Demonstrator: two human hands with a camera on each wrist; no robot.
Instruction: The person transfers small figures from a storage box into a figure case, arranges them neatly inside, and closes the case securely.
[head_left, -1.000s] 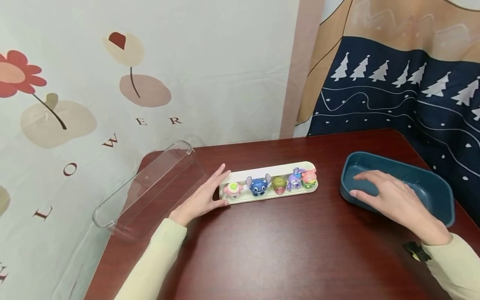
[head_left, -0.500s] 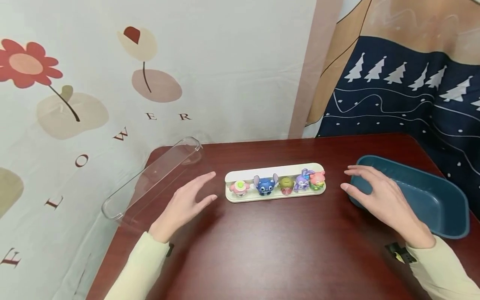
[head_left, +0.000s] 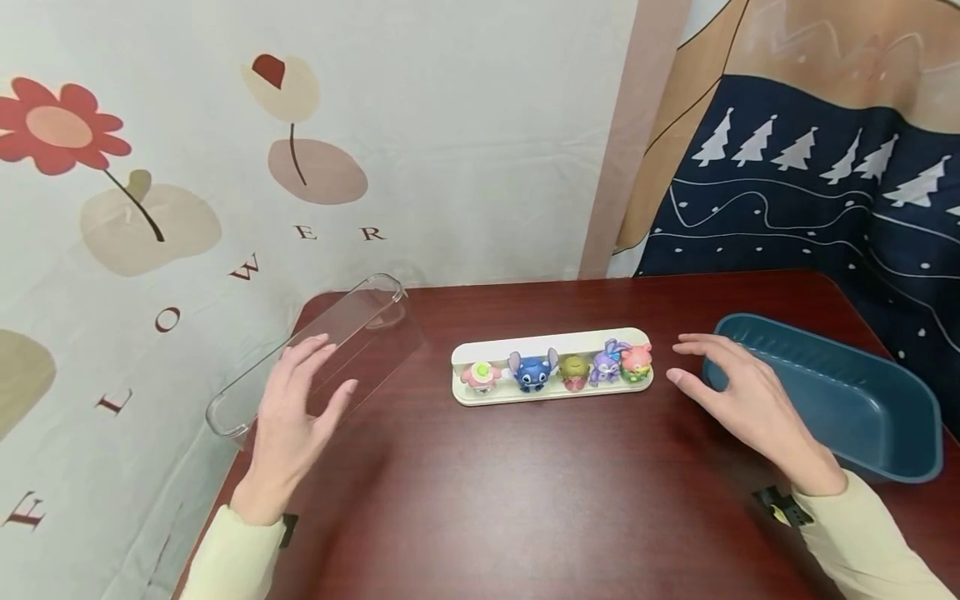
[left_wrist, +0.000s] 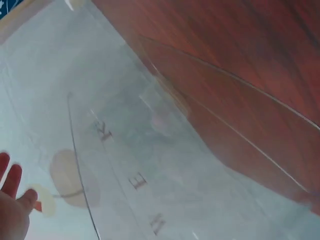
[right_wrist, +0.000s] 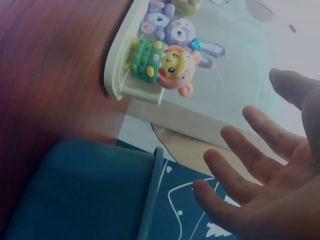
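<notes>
My left hand, fingers spread and relaxed, is beside a clear plastic cover with rounded ends at the table's left. It overlaps the cover's near side in the head view; a clear edge also crosses the left wrist view. A long white tray in the middle carries a row of several small figurines, among them a blue one with big ears and a purple rabbit-like one. Right of the tray hovers my right hand, holding nothing, its loosely bent fingers near the pink-hooded figurine.
A deep teal bin stands at the right edge of the dark red wooden table, partly behind my right hand. A pale flower-printed cloth hangs behind, and a navy tree-printed one hangs at the right.
My left hand has let go of the tray's left end and moved left to the clear cover. My right hand has shifted left from over the bin toward the tray. The head view has turned slightly.
</notes>
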